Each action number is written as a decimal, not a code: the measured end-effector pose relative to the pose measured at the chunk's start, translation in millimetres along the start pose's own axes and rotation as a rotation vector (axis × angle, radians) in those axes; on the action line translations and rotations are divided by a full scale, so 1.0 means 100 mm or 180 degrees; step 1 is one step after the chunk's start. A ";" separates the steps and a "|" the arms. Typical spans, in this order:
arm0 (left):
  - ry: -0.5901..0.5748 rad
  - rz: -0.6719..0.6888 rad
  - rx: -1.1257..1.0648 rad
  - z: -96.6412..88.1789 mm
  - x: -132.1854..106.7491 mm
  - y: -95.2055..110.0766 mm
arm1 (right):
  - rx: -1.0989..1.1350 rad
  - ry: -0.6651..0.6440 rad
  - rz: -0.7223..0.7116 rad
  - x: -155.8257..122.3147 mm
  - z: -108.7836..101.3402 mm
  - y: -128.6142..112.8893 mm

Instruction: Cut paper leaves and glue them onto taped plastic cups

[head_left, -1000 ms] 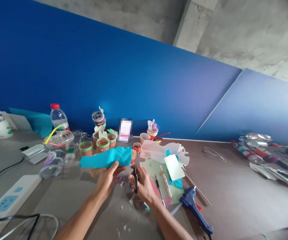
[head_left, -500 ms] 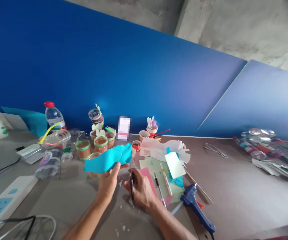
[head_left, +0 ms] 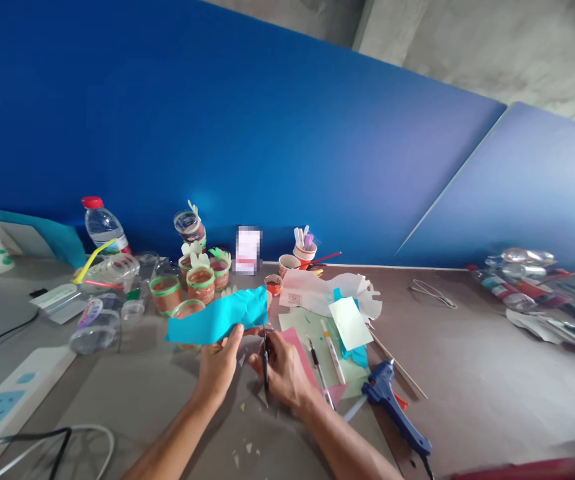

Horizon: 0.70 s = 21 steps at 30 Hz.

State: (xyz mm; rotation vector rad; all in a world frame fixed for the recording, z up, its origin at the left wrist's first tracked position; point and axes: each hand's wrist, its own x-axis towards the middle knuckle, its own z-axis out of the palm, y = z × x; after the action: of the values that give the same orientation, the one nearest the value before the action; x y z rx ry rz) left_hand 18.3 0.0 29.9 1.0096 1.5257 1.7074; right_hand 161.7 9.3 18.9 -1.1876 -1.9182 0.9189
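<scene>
A strip of bright blue paper is pinched in my left hand, thumb on top and the other fingers underneath. My right hand is closed around the handles of black scissors. Their blades point away from me and meet the right end of the blue paper. How far the blades are parted cannot be made out. Behind the paper stand several brown cups with green rims, some topped with pale paper petals. One cup is partly covered by the blue paper.
Right of my hands lie a marker, a black pen, white card and a blue glue gun. A power strip and plastic bottles are on the left. Paper scraps lie in front.
The view has shifted slightly. Both hands keep their hold on the blue paper and the scissors, with the blades still at the paper's right end.
</scene>
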 end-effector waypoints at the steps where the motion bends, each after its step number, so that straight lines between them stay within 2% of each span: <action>1: -0.0027 -0.0034 -0.0022 -0.01 0.00 -0.01 | -0.0001 -0.0005 -0.0008 0.00 0.00 0.00; 11: -0.0374 -0.0488 -0.0924 0.03 0.00 -0.09 | 0.0016 -0.0197 -0.0180 -0.02 -0.02 -0.09; 16: -0.0210 -0.0489 -0.0854 0.02 0.01 -0.10 | 0.0042 -0.0144 -0.0171 -0.02 -0.02 -0.05; 21: -0.0210 -0.0429 -0.0823 0.00 0.01 -0.12 | 0.0028 -0.0135 -0.0182 -0.03 -0.02 -0.02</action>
State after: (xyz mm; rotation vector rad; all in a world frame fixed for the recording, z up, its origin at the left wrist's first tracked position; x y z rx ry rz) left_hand 17.3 2.6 18.4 0.8031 1.2627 1.7059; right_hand 162.9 6.2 21.2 -1.1104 -1.9695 0.9280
